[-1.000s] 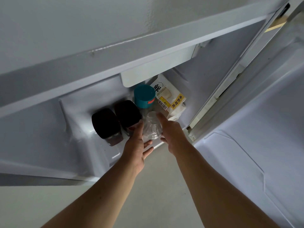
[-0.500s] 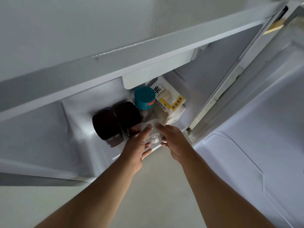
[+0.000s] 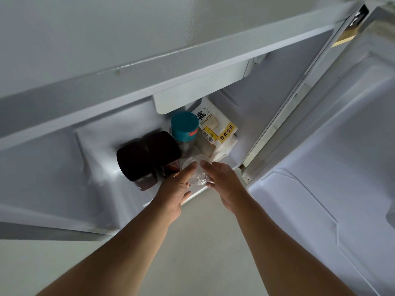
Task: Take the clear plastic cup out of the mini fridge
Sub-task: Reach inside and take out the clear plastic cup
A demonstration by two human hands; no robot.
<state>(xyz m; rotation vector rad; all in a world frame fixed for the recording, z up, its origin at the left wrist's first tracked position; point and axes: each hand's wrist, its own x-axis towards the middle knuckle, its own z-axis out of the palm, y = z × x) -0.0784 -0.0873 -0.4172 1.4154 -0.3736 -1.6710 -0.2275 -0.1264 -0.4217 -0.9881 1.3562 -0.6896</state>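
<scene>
The clear plastic cup (image 3: 197, 170) is upright at the front edge of the mini fridge floor (image 3: 102, 167), its round rim facing me. My left hand (image 3: 175, 189) holds its left side with thumb and fingers. My right hand (image 3: 224, 184) holds its right side, thumb on the rim. The cup's lower part is hidden between my fingers.
Two dark-lidded jars (image 3: 147, 157) stand left of the cup, a teal-capped bottle (image 3: 184, 127) behind it, and a bagged bread loaf (image 3: 215, 131) at the back right. The open white fridge door (image 3: 342, 167) stands to the right. A white shelf (image 3: 201, 92) hangs overhead.
The cup has turned from tilted on its side to upright with the rim facing up, and both hands have drawn it slightly toward the fridge's front edge.
</scene>
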